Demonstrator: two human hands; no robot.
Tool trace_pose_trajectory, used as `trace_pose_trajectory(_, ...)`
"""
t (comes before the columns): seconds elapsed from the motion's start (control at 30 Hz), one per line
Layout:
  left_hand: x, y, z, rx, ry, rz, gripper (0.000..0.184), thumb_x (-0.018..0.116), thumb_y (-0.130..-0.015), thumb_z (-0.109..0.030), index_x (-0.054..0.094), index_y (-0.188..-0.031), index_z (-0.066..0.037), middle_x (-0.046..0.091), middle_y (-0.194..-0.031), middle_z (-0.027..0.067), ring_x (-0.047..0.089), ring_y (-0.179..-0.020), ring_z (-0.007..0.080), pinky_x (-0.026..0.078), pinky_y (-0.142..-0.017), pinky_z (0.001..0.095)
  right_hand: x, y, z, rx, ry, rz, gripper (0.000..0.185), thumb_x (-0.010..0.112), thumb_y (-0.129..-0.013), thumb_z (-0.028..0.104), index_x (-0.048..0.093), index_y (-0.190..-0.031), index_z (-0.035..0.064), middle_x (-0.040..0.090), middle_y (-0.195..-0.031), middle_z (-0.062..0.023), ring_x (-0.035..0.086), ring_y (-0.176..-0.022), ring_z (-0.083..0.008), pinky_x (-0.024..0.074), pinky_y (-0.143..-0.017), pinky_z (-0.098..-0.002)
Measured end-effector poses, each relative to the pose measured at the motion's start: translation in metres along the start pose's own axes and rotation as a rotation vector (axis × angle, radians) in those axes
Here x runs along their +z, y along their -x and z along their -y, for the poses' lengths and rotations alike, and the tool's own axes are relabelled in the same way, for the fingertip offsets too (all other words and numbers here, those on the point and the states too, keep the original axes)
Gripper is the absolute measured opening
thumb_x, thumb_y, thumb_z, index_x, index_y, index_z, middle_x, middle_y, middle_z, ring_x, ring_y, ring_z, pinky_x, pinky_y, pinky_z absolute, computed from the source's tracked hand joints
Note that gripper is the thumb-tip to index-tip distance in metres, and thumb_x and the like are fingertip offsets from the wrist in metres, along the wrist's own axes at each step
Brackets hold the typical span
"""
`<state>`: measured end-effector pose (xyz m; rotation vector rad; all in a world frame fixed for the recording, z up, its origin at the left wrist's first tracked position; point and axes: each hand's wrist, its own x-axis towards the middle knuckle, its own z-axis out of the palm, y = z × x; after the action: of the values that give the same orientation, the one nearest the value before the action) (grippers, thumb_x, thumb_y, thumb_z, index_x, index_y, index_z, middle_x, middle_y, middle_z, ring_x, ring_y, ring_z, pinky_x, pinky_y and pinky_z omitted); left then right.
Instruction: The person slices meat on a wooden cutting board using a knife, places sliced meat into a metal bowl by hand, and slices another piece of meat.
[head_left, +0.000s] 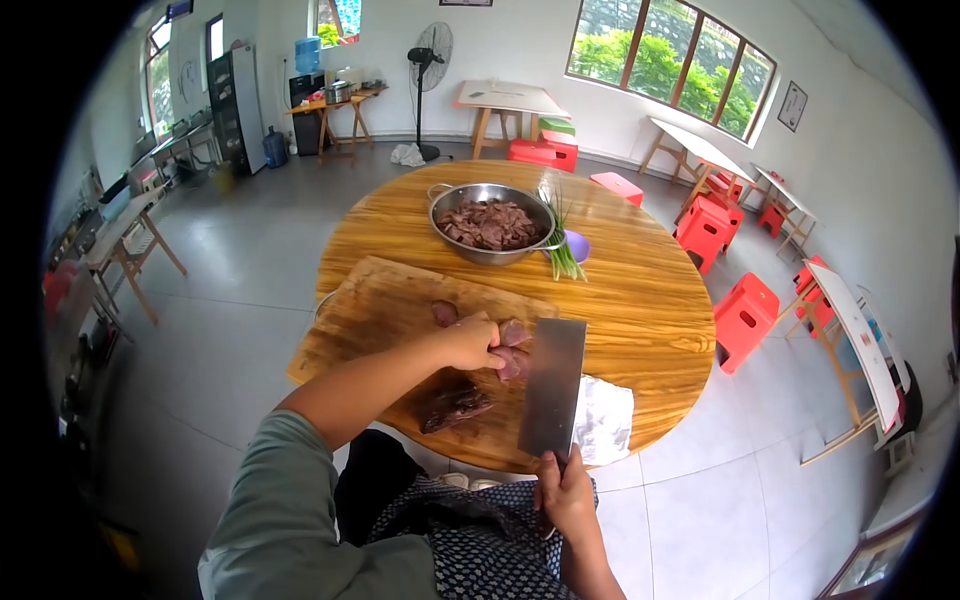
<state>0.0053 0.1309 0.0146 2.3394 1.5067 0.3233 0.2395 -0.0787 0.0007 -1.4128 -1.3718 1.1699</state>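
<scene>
My right hand [567,497] is wrapped round the handle of a wide cleaver [553,385], its broad blade over the right end of the wooden cutting board [360,305]. My left hand [474,343] reaches across the board, its fingers closed on one of the meat slices [513,364]. Another slice [514,333] lies just past the fingertips, and one more [444,313] sits farther left. Nearer to me on the board rests a dark chunk of meat [456,408]. Beyond the board, a steel bowl [452,247] holds a heap of cut meat [490,225].
A bunch of green onions [565,245] and a purple bowl [577,246] are beside the steel bowl. White cloth [603,420] lies right of the cleaver on the round wooden table [650,330]. Red stools [745,320], a standing fan [425,85] and other tables stand around the room.
</scene>
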Motion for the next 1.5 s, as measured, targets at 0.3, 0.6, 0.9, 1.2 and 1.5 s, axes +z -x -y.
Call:
trace_pose_trajectory(0.3,-0.026,0.011,0.023,0.094,0.976,0.002,0.018,0.058,-0.1,0.0,0.056,-0.118,-0.002,0.07,-0.114,0.0089,0.065,-0.103,0.0164,0.054,-0.086,0.0315,-0.001,0.003,0.001,0.028,-0.013,0.004,0.018,0.047,-0.108,0.016,0.046,-0.11,-0.0018,0.054,-0.066,-0.0048,0.051,-0.047,-0.012,0.0422,-0.044,-0.028)
trace_pose_trajectory(0.6,-0.067,0.039,0.058,-0.033,0.561,-0.307,0.033,0.066,-0.095,-0.006,0.058,-0.127,-0.002,0.067,-0.122,0.012,0.065,-0.109,0.0199,0.054,-0.089,0.0347,-0.002,0.002,0.0,-0.032,-0.075,0.008,0.025,0.05,-0.108,0.021,0.048,-0.115,-0.0034,0.057,-0.068,-0.0061,0.052,-0.047,-0.011,0.0421,-0.043,-0.0275)
trace_pose_trajectory(0.9,-0.002,-0.009,-0.001,0.376,0.204,-0.012,0.043,0.076,-0.084,-0.012,0.064,-0.125,-0.008,0.06,-0.124,0.0131,0.057,-0.12,0.0326,0.047,-0.102,0.0417,-0.002,0.004,0.003,-0.006,-0.117,0.01,0.018,0.048,-0.107,0.018,0.047,-0.106,0.0001,0.055,-0.064,-0.0056,0.052,-0.047,-0.0125,0.0411,-0.043,-0.027)
trace_pose_trajectory(1.2,0.008,-0.024,-0.031,0.252,0.104,0.24,0.024,0.077,-0.081,-0.012,0.059,-0.096,-0.008,0.059,-0.109,0.0133,0.056,-0.11,0.0367,0.047,-0.09,0.0462,-0.015,0.016,0.004,-0.046,-0.271,-0.104,0.016,0.047,-0.107,0.014,0.044,-0.113,-0.0005,0.054,-0.074,-0.0057,0.052,-0.049,-0.0123,0.0432,-0.044,-0.0263)
trace_pose_trajectory(1.5,-0.059,0.014,0.024,0.201,0.606,-0.016,0.016,0.06,-0.099,-0.006,0.067,-0.113,-0.003,0.072,-0.107,0.0075,0.067,-0.097,0.0155,0.053,-0.086,0.0305,-0.012,0.012,-0.007,-0.047,-0.305,-0.065,0.017,0.049,-0.107,0.016,0.044,-0.111,-0.0005,0.055,-0.073,-0.0062,0.054,-0.049,-0.0122,0.043,-0.044,-0.0253)
